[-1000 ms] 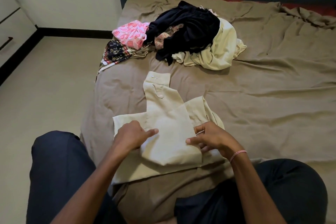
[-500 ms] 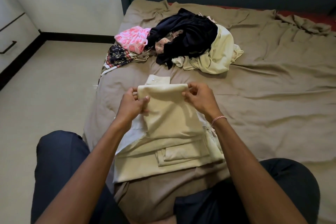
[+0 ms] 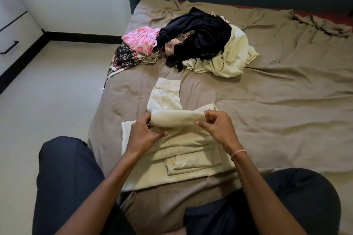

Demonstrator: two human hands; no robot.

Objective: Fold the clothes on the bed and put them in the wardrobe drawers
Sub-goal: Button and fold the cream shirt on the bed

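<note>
Between both hands [image 3: 145,135] [image 3: 217,129], pinched: the cream shirt's [image 3: 191,160] fold

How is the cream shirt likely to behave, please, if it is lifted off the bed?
Probably floppy: the cream shirt bends into a soft roll between the left hand and right hand. Likely light, since fingertip pinches hold the fold up. Its loose sleeve may well dangle and undo the folds.

bed [image 3: 286,120], tan sheet | cream shirt [image 3: 191,160] near edge | clothes pile [image 3: 191,42] beyond
</note>
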